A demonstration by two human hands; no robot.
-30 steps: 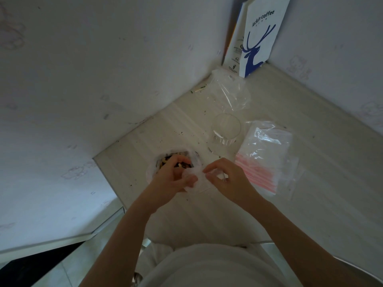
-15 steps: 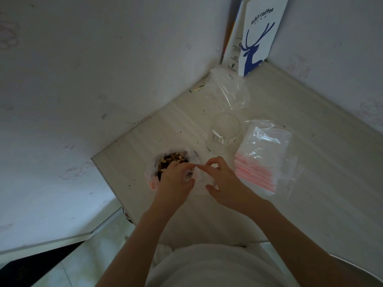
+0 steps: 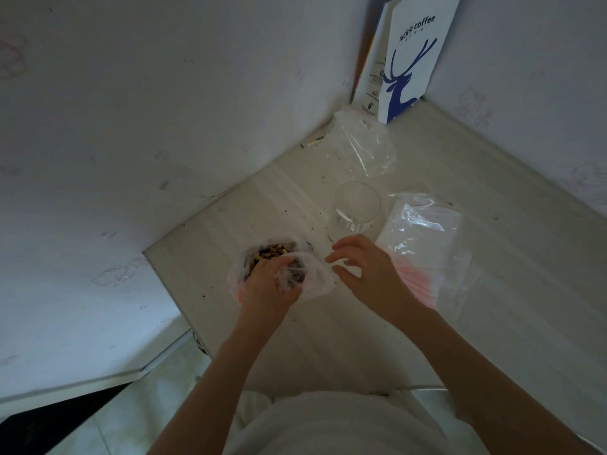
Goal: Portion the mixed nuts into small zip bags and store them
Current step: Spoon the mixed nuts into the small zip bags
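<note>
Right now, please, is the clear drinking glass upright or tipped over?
Upright: the clear drinking glass stands on its base, round rim facing up.

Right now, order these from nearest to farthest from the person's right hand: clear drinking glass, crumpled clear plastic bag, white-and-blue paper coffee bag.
1. Clear drinking glass, just beyond the right hand.
2. Crumpled clear plastic bag, farther back.
3. White-and-blue paper coffee bag, in the corner.

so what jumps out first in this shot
Both hands at the near-left corner of the table: the left hand grips a small clear bag over the open bag of mixed nuts, the right hand open beside it. Then the blue-deer coffee bag standing in the far corner.
</note>
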